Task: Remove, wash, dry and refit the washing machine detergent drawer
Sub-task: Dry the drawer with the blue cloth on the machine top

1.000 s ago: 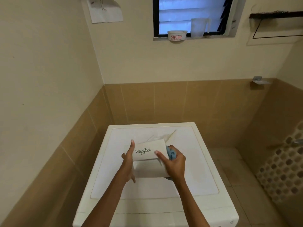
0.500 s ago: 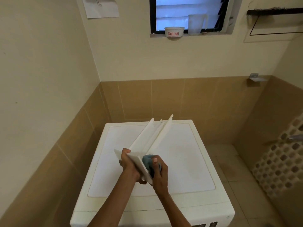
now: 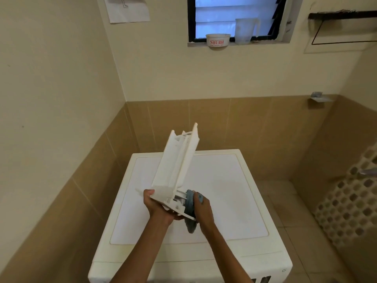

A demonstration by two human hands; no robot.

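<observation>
The white detergent drawer (image 3: pixel 175 160) is held up over the top of the white washing machine (image 3: pixel 224 193), long body pointing up and away, front panel low and toward me. My left hand (image 3: pixel 158 207) grips the drawer at its front panel from the left. My right hand (image 3: pixel 202 209) holds a blue-grey cloth (image 3: pixel 189 209) bunched against the right side of the front panel. Part of the cloth hangs below the hand.
The machine stands in a corner with tan tiled walls close on the left and behind. A white perforated basket (image 3: pixel 350 205) sits on the floor at the right. A window sill (image 3: pixel 236 44) above carries a small white bowl (image 3: pixel 217 40) and a clear jug (image 3: pixel 244 30).
The drawer has been turned from front panel facing me to standing nearly upright, body raised. My right hand with the cloth has moved onto the right end of the front panel.
</observation>
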